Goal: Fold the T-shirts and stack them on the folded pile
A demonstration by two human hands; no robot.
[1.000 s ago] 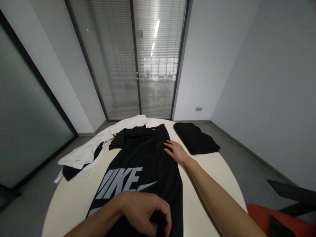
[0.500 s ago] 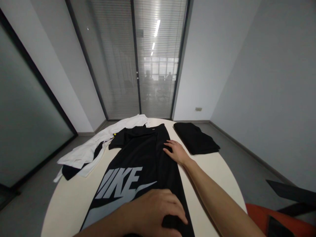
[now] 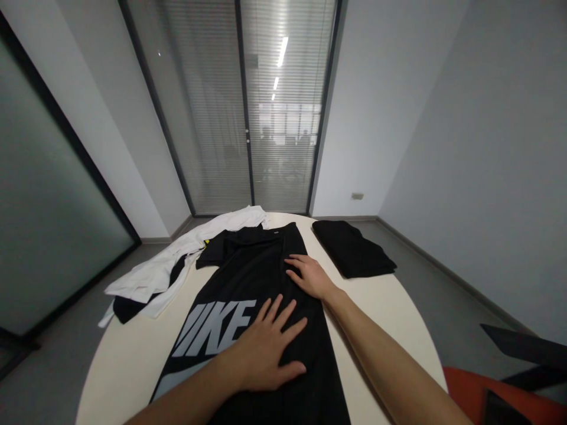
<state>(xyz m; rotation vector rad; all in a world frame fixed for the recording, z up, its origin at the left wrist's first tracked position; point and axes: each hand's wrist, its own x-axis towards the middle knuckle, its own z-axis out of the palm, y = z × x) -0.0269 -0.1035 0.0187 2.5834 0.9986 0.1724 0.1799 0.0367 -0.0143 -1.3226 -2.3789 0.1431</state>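
Note:
A black T-shirt with a large grey printed logo (image 3: 248, 277) lies lengthwise on the round cream table (image 3: 390, 301), its right side folded inward. My left hand (image 3: 268, 348) lies flat on the shirt's lower middle, fingers spread, partly covering the logo. My right hand (image 3: 308, 274) rests flat on the folded right side farther up, fingers stretched toward the collar. Neither hand holds anything.
A folded black garment (image 3: 352, 248) sits at the table's far right. White and black clothes (image 3: 163, 271) lie heaped at the far left, hanging over the edge. An orange chair (image 3: 496, 395) stands at the lower right. Glass doors with blinds are behind the table.
My left hand let go of the bunched hem and slid forward, now flat and spread on the shirt. My right hand shifted slightly left along the fold.

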